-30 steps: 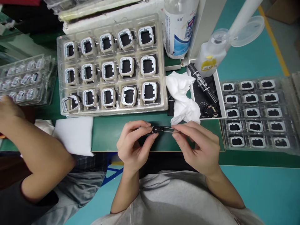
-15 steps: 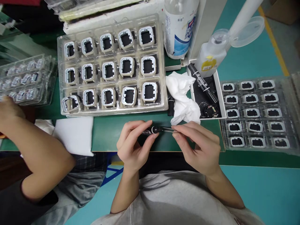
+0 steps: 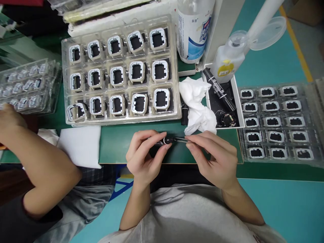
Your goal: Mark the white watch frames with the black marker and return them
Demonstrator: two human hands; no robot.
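Observation:
My left hand is closed around a black marker with white lettering, its uncapped end pointing right. Between thumb and fingers, my right hand pinches a thin, shiny, see-through piece, seen nearly edge-on; its exact kind I cannot make out. The marker's tip end meets or nearly meets this piece. Both hands are above the front edge of the green table. Behind them lies a clear plastic tray holding rows of white, square, rounded watch-case frames.
A white box holds another marker and a squeeze bottle. Crumpled tissue sits beside it, near a large bottle. More framed trays stand at right. A co-worker's arm extends at left, by a white cloth.
The marker has turned slightly in my left hand, its lettering shifting. My left fingertips have moved a little along it; my right hand stays almost still.

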